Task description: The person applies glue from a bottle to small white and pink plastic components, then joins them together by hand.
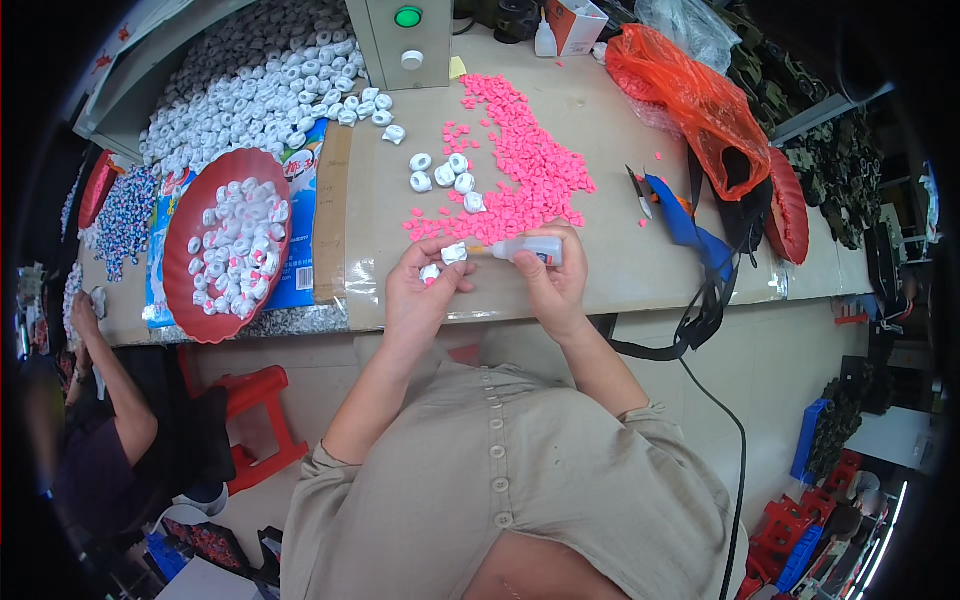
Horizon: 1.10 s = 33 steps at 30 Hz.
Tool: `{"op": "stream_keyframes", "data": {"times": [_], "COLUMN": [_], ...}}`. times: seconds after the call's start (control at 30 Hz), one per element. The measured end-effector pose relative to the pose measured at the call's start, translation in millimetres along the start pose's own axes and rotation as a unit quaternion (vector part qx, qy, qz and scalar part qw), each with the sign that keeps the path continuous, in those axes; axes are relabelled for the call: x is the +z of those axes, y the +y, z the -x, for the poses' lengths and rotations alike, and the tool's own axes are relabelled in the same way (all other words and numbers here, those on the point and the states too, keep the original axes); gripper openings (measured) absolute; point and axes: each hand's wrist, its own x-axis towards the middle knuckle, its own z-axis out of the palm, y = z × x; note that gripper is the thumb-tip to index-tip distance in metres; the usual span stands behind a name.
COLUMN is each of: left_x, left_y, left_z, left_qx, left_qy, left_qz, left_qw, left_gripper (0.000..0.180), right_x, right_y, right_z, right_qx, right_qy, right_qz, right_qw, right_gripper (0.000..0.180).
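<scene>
Holding a small white ring piece (452, 254) in your left hand (422, 292), you pinch it tight with your fingers closed around it, just above the near edge of the table (620, 270). Another white piece (429, 272) with a pink dot sits lower in the same hand. Your right hand (552, 285) is wrapped around a little glue bottle (530, 249), lying sideways, and its thin tip touches the white piece or is just beside it.

It looks like you are at the gluing step, putting a drop on the piece. The next move calls for a gentle squeeze and a steady tip, so the glue lands in the small hole and not on your fingers.

The piece is round, white and chunky, like a tiny wheel.

Just past your hands lies a big heap of pink bits (525, 165), with a few loose white rings (445, 175) beside it. To your left sits a red bowl (185, 290) full of white rings, and behind it a huge pile of more white rings (250, 90). On the right lie an orange plastic bag (690, 95) and small snips (640, 192). Another person's arm (105, 375) shows at the far left.
</scene>
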Motion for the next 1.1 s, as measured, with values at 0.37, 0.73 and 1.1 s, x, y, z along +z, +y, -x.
{"op": "stream_keyframes", "data": {"times": [0.37, 0.73, 1.1], "left_x": [1.1, 0.4, 0.5], "left_y": [-1.7, -1.6, 4.8], "left_z": [-1.1, -1.1, 0.5], "left_qx": [0.01, 0.006, -0.003], "left_qy": [0.012, 0.005, -0.001], "left_qz": [-0.004, 0.005, 0.013], "left_qw": [1.0, 1.0, 1.0], "left_gripper": [0.024, 0.023, 0.022], "right_x": [0.7, -0.8, -40.3], "right_y": [-5.2, -6.9, -23.3], "right_z": [-0.6, 2.6, -26.0], "right_qx": [0.05, 0.141, 0.222], "right_qy": [0.001, 0.029, 0.017], "right_qz": [-0.055, -0.15, -0.158], "right_qw": [0.997, 0.978, 0.962], "right_gripper": [0.021, 0.019, 0.031]}}
